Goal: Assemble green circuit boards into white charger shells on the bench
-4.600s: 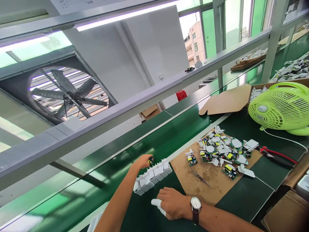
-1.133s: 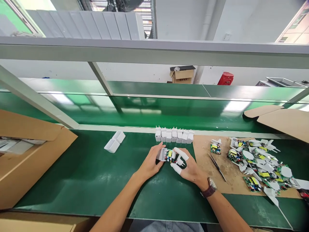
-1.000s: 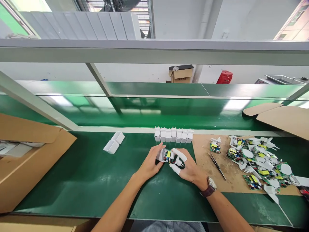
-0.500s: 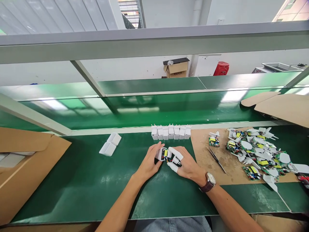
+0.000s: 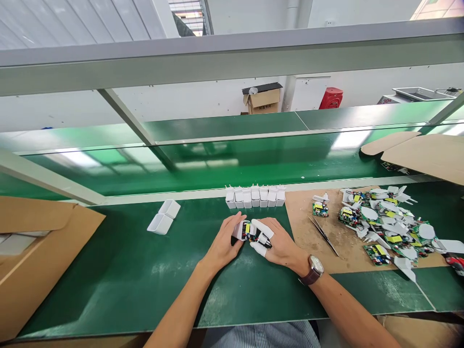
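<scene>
My left hand (image 5: 225,238) is closed around a small white plastic housing (image 5: 238,230), lying on its side above the green bench. A circuit board (image 5: 248,231) with a yellow-wrapped part sits partly in the housing's mouth. On the board's near end, my right hand (image 5: 277,241) is closed, with white covers on its thumb and a finger. Black and white parts of the board show between those fingertips. Behind my hands stands a row of several white housings (image 5: 255,197). Two open white housings (image 5: 160,224) lie off to the left.
At right, a brown cardboard sheet (image 5: 304,232) bears tweezers (image 5: 324,236), a single board (image 5: 320,208) and a heap of circuit boards (image 5: 391,224). A cardboard box (image 5: 47,261) stands at the left edge. A metal frame bar (image 5: 232,53) crosses above the bench.
The view has tilted slightly. Both hands keep their hold on the housing and board, with almost no visible movement between them.
</scene>
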Tool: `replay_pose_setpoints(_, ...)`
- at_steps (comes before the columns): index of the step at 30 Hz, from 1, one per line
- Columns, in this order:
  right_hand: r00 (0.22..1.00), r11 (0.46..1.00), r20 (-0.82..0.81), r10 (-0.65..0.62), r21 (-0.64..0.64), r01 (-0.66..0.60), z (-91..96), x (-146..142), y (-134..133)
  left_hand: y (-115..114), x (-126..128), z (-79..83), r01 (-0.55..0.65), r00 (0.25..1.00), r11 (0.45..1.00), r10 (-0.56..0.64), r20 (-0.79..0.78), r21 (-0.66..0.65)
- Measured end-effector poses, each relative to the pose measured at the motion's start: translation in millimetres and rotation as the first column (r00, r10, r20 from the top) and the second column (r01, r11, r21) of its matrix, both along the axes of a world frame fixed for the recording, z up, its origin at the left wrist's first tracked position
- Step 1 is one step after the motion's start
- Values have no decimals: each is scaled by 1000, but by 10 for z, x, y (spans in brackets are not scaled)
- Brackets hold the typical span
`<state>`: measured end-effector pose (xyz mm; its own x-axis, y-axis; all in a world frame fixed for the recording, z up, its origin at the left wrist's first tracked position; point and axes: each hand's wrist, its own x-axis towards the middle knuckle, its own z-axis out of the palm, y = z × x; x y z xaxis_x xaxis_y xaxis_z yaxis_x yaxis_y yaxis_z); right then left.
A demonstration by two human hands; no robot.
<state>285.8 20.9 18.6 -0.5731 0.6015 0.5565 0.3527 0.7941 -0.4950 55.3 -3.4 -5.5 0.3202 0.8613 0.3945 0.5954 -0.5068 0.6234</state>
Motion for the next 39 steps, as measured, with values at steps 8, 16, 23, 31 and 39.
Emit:
replay_pose_setpoints(8,1000,1000,-3,4,11,-4,7,1,8,3,6,-19,0,1000,1000,0,1,10)
replay_pose_setpoints(16,1000,1000,6,-18,20,18,8,8,10,10,-3,-50,-5,1000,1000,5,17,-9)
replay_pose_setpoints(23,1000,1000,21,-21,17,21,30,15,6,-2,10,-19,-25,1000,1000,25,6,-19)
replay_pose_setpoints(31,1000,1000,18,1,29,-1,20,10,11,5,12,-11,-21,1000,1000,20,7,20)
replay_pose_setpoints(39,1000,1000,8,-3,28,3,36,10,8,2,16,-20,-11,1000,999,11,18,30)
